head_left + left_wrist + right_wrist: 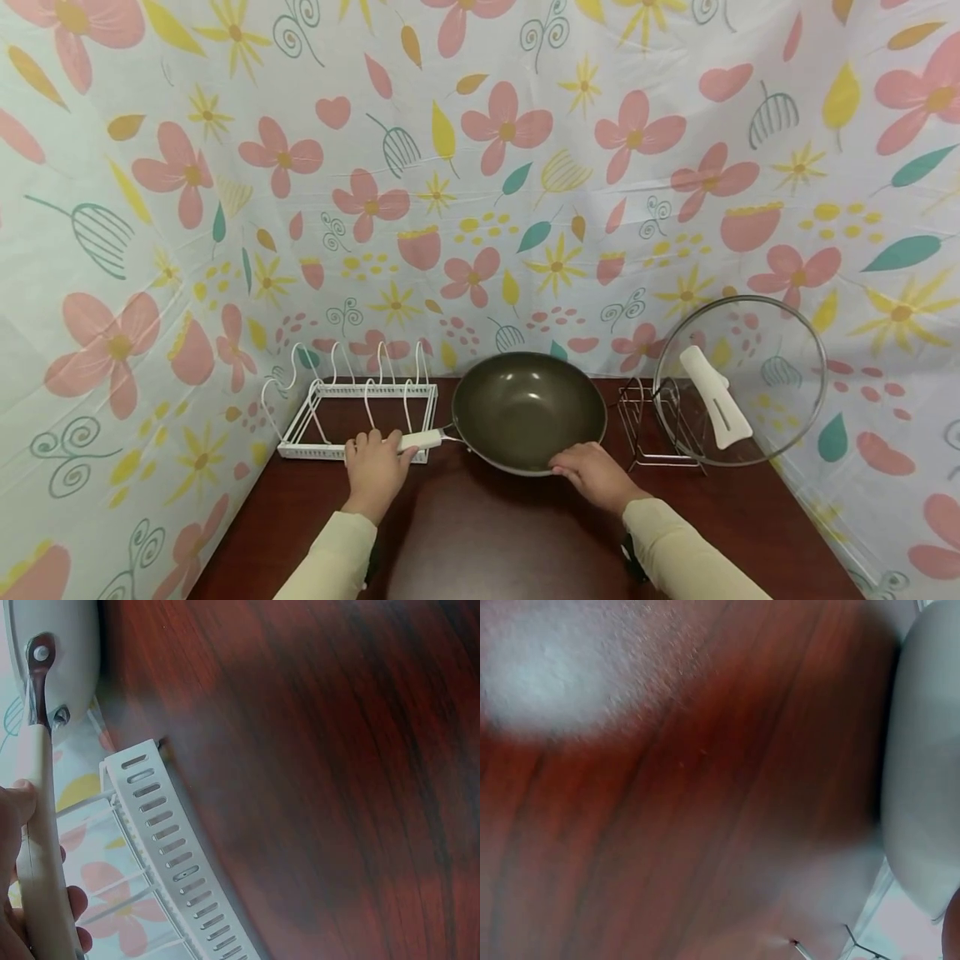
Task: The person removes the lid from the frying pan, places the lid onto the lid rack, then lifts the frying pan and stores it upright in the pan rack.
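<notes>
A wok (517, 408) with a dark inside and a pale outside is at the middle back of the table, its inner face toward the head camera. My left hand (375, 471) grips its cream handle (420, 440); in the left wrist view, thumb and fingers wrap around that handle (45, 847). On the opposite side, my right hand (596, 473) holds the wok's lower right rim, with the fingertips partly hidden. Only the pale outer wall of the wok (926, 750) and a sliver of finger show in the right wrist view. Whether the wok's base touches the table is unclear.
Behind my left hand stands a white rack (358, 389) with curved wire dividers. At right, a glass lid (780, 358) with a white handle leans upright in a small wire rack (637, 417). Flowered sheeting (480, 208) borders the dark red wooden table (495, 533).
</notes>
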{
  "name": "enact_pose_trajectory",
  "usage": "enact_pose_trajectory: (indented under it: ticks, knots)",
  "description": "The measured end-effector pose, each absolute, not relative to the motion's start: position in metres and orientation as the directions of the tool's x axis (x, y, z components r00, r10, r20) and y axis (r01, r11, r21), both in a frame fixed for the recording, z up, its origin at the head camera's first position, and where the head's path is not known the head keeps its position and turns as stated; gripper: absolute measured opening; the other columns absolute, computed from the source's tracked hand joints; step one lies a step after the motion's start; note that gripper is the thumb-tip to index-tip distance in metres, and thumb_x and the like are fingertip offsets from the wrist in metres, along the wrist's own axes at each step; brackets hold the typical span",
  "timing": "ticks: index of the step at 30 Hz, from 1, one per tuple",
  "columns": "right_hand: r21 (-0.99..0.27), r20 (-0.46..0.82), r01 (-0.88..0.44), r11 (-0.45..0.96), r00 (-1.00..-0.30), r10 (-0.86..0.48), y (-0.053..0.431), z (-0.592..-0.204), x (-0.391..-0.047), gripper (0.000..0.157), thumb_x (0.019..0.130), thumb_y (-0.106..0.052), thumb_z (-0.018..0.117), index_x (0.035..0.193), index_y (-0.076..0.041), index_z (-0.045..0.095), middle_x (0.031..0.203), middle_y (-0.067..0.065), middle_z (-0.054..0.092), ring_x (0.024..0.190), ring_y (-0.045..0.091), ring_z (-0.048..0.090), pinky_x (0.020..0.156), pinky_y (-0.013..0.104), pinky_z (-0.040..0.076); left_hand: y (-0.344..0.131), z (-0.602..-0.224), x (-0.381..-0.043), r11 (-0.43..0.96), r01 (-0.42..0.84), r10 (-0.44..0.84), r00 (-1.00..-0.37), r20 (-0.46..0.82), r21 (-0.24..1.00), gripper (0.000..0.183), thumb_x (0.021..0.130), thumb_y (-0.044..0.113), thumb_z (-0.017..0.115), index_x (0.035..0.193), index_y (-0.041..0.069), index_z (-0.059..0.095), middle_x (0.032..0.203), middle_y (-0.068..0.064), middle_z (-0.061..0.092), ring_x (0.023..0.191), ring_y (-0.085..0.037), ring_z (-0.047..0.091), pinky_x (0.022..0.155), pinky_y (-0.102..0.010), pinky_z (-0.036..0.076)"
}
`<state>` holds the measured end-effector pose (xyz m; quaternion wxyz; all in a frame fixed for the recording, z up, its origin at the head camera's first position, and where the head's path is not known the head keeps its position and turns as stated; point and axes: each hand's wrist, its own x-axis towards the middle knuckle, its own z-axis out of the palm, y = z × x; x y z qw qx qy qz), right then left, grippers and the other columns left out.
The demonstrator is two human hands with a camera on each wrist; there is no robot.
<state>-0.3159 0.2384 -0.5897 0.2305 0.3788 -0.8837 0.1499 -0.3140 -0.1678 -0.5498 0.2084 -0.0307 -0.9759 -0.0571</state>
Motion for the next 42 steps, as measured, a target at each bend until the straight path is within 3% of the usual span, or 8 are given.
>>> enact_pose_trajectory:
  ticks: [13, 15, 18, 21, 24, 28, 38, 42]
  knots:
    - [-0.061, 0.566, -0.811, 0.582, -0.509, -0.649, 0.243, -0.584, -0.327, 0.005, 0.095, -0.02, 0.067, 0.093, -0.018, 0.071, 0.086, -0.013, 0.068, 0.078, 0.01, 0.064, 0.076, 0.04, 0.05, -0.162, -0.554, -0.312, 0.99, 0.072, 0.014, -0.904, 0.428, 0.119, 0.042, 0.091, 0.052, 0.07, 0.111, 0.015, 0.071, 0.097, -0.017, 0.061, 0.098, -0.04, 0.053, 0.094, -0.059, 0.036]
    - [-0.081, 0.544, -0.804, 0.589, -0.531, -0.65, 0.245, -0.582, -0.325, 0.01, 0.097, -0.022, 0.065, 0.093, -0.017, 0.072, 0.086, -0.013, 0.068, 0.079, 0.01, 0.064, 0.079, 0.041, 0.049, -0.161, -0.555, -0.311, 0.99, 0.072, 0.016, -0.909, 0.418, 0.119, 0.043, 0.092, 0.052, 0.07, 0.112, 0.014, 0.071, 0.098, -0.017, 0.062, 0.099, -0.04, 0.053, 0.095, -0.059, 0.036]
    - [-0.23, 0.435, -0.743, 0.628, -0.656, -0.617, 0.243, -0.572, -0.32, 0.014, 0.101, -0.023, 0.061, 0.1, -0.016, 0.073, 0.094, -0.01, 0.07, 0.087, 0.013, 0.066, 0.087, 0.046, 0.048, -0.162, -0.556, -0.311, 0.99, 0.084, 0.03, -0.907, 0.42, 0.11, 0.043, 0.092, 0.05, 0.069, 0.113, 0.012, 0.07, 0.098, -0.018, 0.061, 0.1, -0.04, 0.052, 0.095, -0.06, 0.035]
    - [-0.461, 0.28, -0.583, 0.669, -0.811, -0.514, 0.234, -0.556, -0.315, 0.019, 0.102, -0.026, 0.061, 0.113, -0.015, 0.071, 0.107, -0.005, 0.07, 0.101, 0.02, 0.066, 0.092, 0.049, 0.049, -0.163, -0.556, -0.312, 0.99, 0.098, 0.045, -0.898, 0.438, 0.1, 0.043, 0.092, 0.047, 0.07, 0.114, 0.009, 0.069, 0.098, -0.018, 0.061, 0.098, -0.039, 0.052, 0.094, -0.059, 0.036]
    - [-0.617, 0.193, -0.433, 0.657, -0.893, -0.407, 0.214, -0.54, -0.312, 0.026, 0.102, -0.028, 0.063, 0.123, -0.013, 0.067, 0.118, 0.0, 0.068, 0.112, 0.025, 0.064, 0.093, 0.049, 0.051, -0.164, -0.556, -0.312, 0.99, 0.103, 0.049, -0.892, 0.449, 0.096, 0.043, 0.091, 0.044, 0.071, 0.114, 0.008, 0.069, 0.098, -0.018, 0.061, 0.098, -0.039, 0.052, 0.093, -0.059, 0.036]
    - [-0.688, 0.235, -0.418, 0.593, -0.902, -0.363, 0.178, -0.528, -0.313, 0.025, 0.101, -0.024, 0.064, 0.121, -0.009, 0.068, 0.115, 0.003, 0.07, 0.106, 0.024, 0.066, 0.088, 0.044, 0.053, -0.163, -0.556, -0.31, 0.989, 0.106, 0.05, -0.895, 0.444, 0.102, 0.04, 0.091, 0.041, 0.071, 0.113, 0.008, 0.068, 0.098, -0.017, 0.061, 0.097, -0.038, 0.053, 0.094, -0.058, 0.036]
    - [-0.699, 0.382, -0.508, 0.503, -0.86, -0.339, 0.091, -0.525, -0.315, 0.014, 0.1, -0.015, 0.064, 0.106, -0.01, 0.076, 0.1, -0.002, 0.074, 0.093, 0.012, 0.068, 0.082, 0.034, 0.055, -0.159, -0.558, -0.305, 0.991, 0.098, 0.049, -0.892, 0.45, 0.086, 0.034, 0.087, 0.039, 0.074, 0.106, 0.01, 0.068, 0.09, -0.015, 0.06, 0.091, -0.037, 0.054, 0.088, -0.056, 0.039]
    - [-0.836, 0.254, -0.384, 0.393, -0.905, -0.343, 0.065, -0.528, -0.314, 0.017, 0.101, -0.016, 0.063, 0.107, -0.006, 0.075, 0.095, 0.002, 0.075, 0.088, 0.017, 0.071, 0.076, 0.031, 0.056, -0.159, -0.557, -0.305, 0.992, 0.091, 0.043, -0.889, 0.456, 0.083, 0.034, 0.087, 0.039, 0.075, 0.105, 0.011, 0.068, 0.09, -0.015, 0.06, 0.092, -0.037, 0.053, 0.087, -0.055, 0.039]
